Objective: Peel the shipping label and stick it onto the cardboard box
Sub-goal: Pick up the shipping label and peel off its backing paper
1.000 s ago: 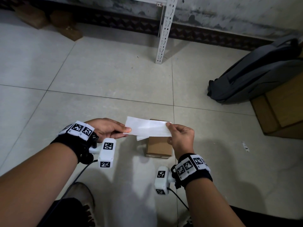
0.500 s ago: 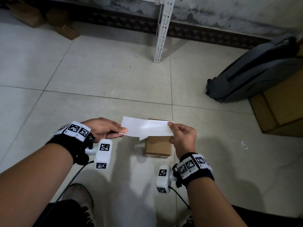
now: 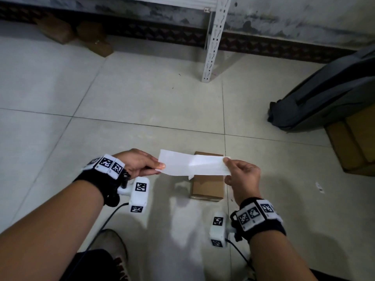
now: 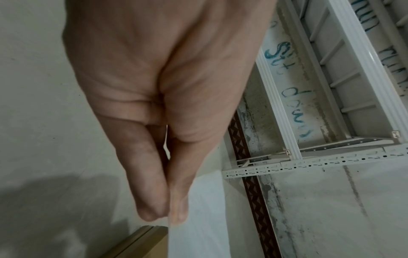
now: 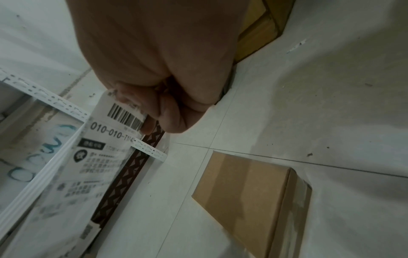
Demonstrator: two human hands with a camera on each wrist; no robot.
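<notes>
A long white shipping label [image 3: 192, 165] is stretched flat in the air above a small brown cardboard box [image 3: 207, 185] that lies on the tiled floor. My left hand [image 3: 142, 163] pinches the label's left end between thumb and fingers [image 4: 174, 200]. My right hand [image 3: 241, 175] pinches the right end. The right wrist view shows the label's printed face [image 5: 103, 139] with a barcode and "010-010", partly see-through, and the box [image 5: 249, 197] below it. The strip hides the far part of the box's top in the head view.
A white slotted shelf upright [image 3: 213, 43] stands at the wall ahead. A grey backpack [image 3: 324, 98] leans on a large cardboard carton [image 3: 355, 145] at the right. Brown blocks [image 3: 81, 33] lie at the far left. My shoe [image 3: 109, 248] is at the bottom.
Both hands have drawn slightly apart, so the label now lies longer and flatter over the box. The loose flap under it shows less.
</notes>
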